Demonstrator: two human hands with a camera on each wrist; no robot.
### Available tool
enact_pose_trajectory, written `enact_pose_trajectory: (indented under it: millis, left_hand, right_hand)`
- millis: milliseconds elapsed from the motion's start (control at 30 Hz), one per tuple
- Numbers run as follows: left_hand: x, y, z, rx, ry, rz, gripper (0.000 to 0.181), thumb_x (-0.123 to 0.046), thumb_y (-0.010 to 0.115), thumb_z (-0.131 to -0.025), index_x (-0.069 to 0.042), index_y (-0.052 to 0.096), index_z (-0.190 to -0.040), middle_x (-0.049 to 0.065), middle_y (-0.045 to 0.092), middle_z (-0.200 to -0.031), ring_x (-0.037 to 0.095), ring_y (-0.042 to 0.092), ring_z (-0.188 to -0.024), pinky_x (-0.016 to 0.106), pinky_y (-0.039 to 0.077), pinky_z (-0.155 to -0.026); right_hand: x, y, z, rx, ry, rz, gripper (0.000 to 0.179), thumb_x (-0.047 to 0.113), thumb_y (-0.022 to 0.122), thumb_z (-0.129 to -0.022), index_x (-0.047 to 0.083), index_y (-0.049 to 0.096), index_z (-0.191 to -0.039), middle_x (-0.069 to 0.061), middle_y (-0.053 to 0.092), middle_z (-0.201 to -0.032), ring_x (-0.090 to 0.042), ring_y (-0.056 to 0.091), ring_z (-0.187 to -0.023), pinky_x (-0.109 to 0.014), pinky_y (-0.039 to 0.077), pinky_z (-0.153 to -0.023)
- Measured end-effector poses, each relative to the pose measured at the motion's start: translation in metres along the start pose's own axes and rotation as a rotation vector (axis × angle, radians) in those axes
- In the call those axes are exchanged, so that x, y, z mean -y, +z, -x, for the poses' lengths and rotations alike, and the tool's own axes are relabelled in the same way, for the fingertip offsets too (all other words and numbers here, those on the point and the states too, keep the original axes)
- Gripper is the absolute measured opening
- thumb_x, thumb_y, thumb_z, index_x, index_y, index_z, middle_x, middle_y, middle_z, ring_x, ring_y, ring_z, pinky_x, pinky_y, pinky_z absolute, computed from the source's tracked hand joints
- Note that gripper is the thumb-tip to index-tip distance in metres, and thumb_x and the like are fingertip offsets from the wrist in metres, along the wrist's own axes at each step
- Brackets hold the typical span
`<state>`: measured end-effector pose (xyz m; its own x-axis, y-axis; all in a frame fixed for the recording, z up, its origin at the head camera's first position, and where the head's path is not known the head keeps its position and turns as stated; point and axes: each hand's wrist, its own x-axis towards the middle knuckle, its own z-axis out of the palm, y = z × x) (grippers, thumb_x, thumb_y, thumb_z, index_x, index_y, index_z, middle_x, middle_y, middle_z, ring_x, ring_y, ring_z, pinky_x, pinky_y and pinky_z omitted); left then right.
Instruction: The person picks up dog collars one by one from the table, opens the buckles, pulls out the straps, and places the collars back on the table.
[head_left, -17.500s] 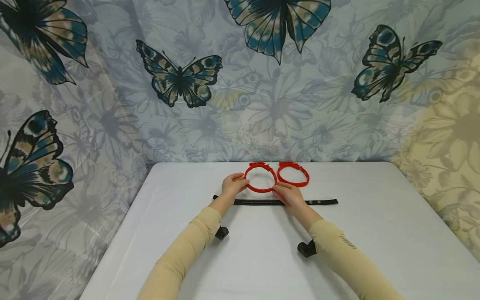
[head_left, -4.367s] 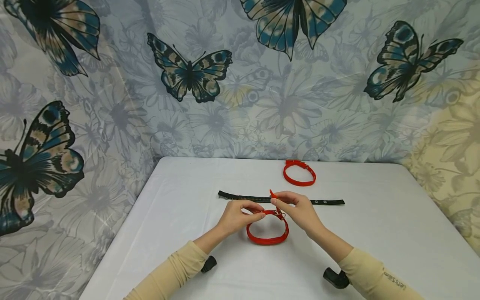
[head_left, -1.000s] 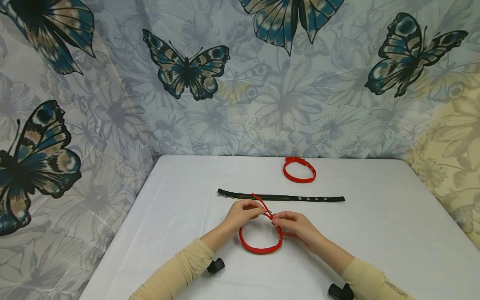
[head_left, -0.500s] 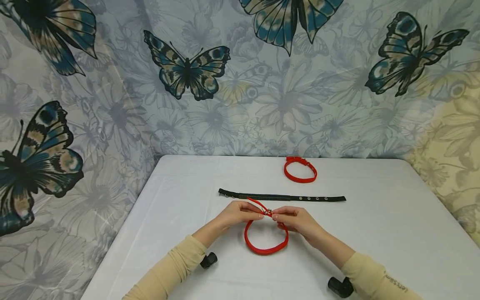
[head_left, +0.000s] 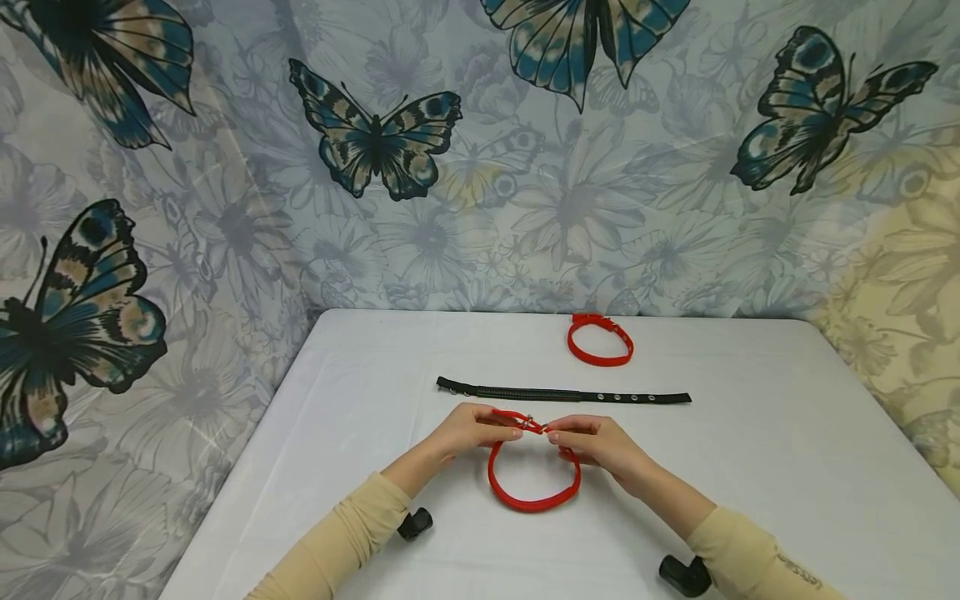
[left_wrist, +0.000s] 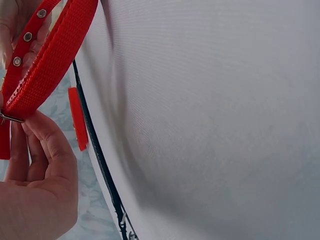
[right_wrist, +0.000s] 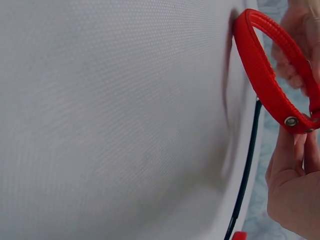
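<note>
Both hands hold a red pet collar [head_left: 532, 504], its loop hanging toward me over the white table in the head view. My left hand [head_left: 468, 432] pinches the strap left of the metal buckle [head_left: 529, 422], its loose end lying by those fingers. On the other side, my right hand [head_left: 603, 446] pinches the strap between thumb and fingers. In the left wrist view the collar [left_wrist: 55, 57] shows several metal eyelets [left_wrist: 28, 36], with the buckle beside the left fingertips. The right wrist view shows an eyelet [right_wrist: 291, 121] above the right fingertips. How far the strap is threaded is unclear.
Behind the hands a black collar [head_left: 532, 393] with eyelets lies straight across the white table [head_left: 750, 433]. Another red collar [head_left: 600, 360], buckled into a loop, lies near the back edge. A butterfly-patterned cloth [head_left: 525, 250] hangs behind the table.
Earlier the held collar lay at the back beside the other red one; both hands have brought it forward. Over the last second its loose end has dropped from over the black collar toward the left fingers.
</note>
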<state>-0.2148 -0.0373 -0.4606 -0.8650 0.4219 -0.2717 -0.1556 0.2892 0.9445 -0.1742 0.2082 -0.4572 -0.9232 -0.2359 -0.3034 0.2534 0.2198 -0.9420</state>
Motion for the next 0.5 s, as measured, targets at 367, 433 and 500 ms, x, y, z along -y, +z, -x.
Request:
enact_pose_trajectory:
  millis: [367,433,500]
  left_hand:
    - [0.0009,-0.0017,-0.0007,-0.010,-0.028,0.031,0.026,-0.027,0.081,-0.080,-0.008,0.075,-0.097,-0.001,0.071,-0.085,0.015,0.066,-0.082,0.031,0.055,-0.077]
    - [0.0011,-0.0013,-0.0005,-0.015,-0.028,0.033,0.026,-0.027,0.081,-0.080,-0.007,0.075,-0.096,-0.001,0.071,-0.084,0.014,0.065,-0.082,0.030,0.055,-0.076]
    - [0.0014,-0.0009,-0.0001,-0.022,-0.027,0.035,0.025,-0.026,0.081,-0.080,-0.007,0.075,-0.096,-0.001,0.070,-0.083,0.013,0.065,-0.081,0.029,0.055,-0.076]
  right_hand:
    - [-0.0018,-0.0035,0.0004,0.016,0.000,-0.003,0.042,0.031,0.071,-0.089,0.001,0.067,-0.119,-0.017,0.066,-0.113,-0.022,0.064,-0.090,-0.038,0.055,-0.085]
    - [-0.0015,-0.0035,0.0003,0.019,0.002,0.003,0.041,0.031,0.071,-0.089,0.001,0.067,-0.118,-0.017,0.066,-0.111,-0.021,0.064,-0.088,-0.037,0.055,-0.084]
    - [-0.0007,-0.0033,0.0003,0.023,0.006,0.011,0.042,0.031,0.071,-0.090,0.001,0.067,-0.119,-0.017,0.067,-0.109,-0.020,0.064,-0.087,-0.037,0.055,-0.084]
